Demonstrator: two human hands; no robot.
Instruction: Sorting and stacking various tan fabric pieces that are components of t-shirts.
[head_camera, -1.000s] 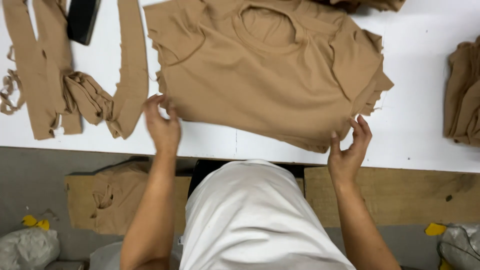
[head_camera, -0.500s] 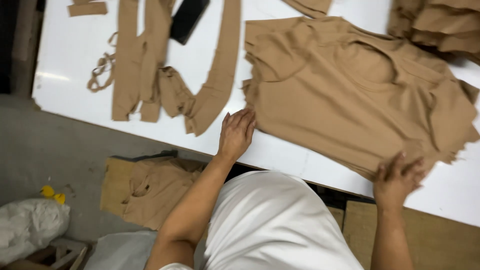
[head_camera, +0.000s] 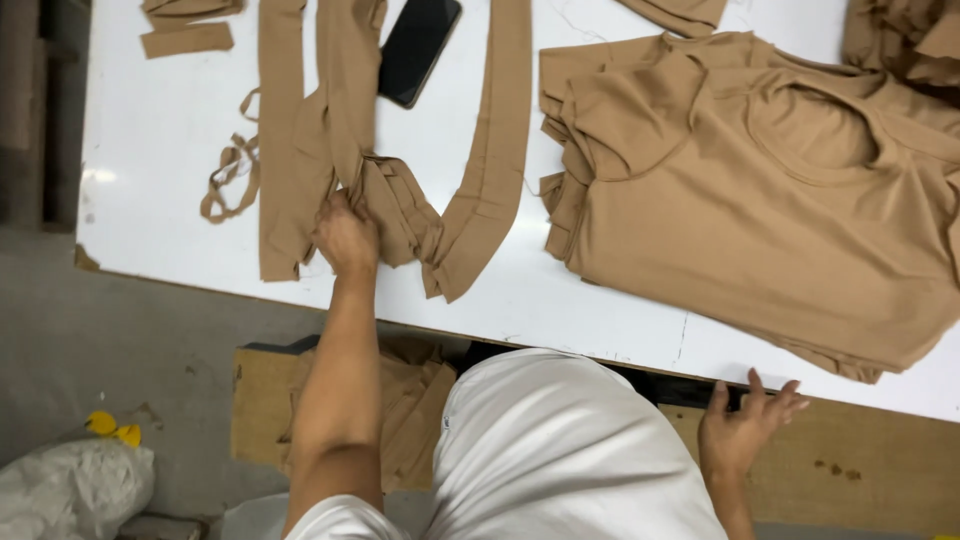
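Note:
My left hand (head_camera: 345, 237) reaches out to the pile of tan fabric strips (head_camera: 385, 150) on the white table (head_camera: 150, 150) and its fingers close on the bunched folds in the middle of the pile. A stack of tan cut garment pieces (head_camera: 760, 200) lies to the right on the table, untouched. My right hand (head_camera: 745, 425) hangs below the table's front edge, fingers spread, holding nothing.
A black phone (head_camera: 418, 48) lies on the table among the strips. Small tan scraps (head_camera: 190, 25) sit at the far left, more tan fabric (head_camera: 905, 40) at the far right. Under the table are cardboard with fabric offcuts (head_camera: 410, 400) and a grey bag (head_camera: 75, 490).
My left hand left the stack's left corner and moved left onto the strips. My right hand came off the stack's front edge and dropped below the table. The view shifted left.

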